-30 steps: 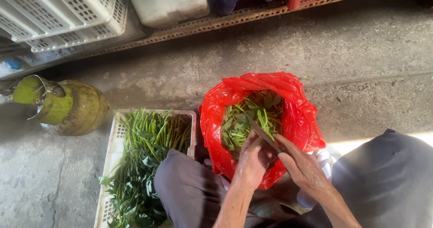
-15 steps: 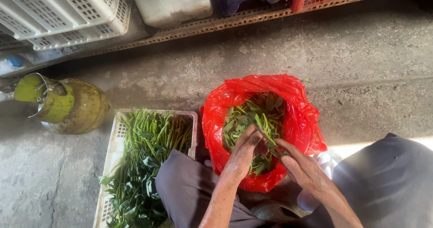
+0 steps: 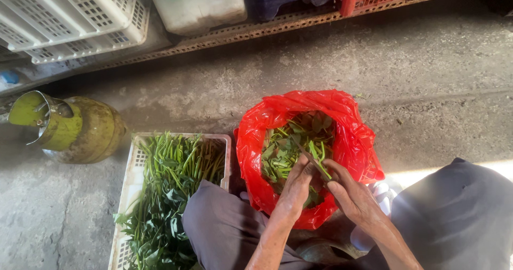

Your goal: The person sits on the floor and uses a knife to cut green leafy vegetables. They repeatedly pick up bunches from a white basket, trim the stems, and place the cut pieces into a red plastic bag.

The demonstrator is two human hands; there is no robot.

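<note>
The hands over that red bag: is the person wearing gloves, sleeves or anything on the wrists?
No gloves: both the left hand and the right hand are bare, with no ring, watch or band that I can see. The forearms are uncovered as far as the picture shows, so no sleeves appear. The only clothing in view is the loose grey-purple trousers over the knees.

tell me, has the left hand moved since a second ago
Yes, slightly. Against the red bag, the left hand has slid a little further over the bag's mouth, toward the leafy greens inside, close beside the right hand.
</note>
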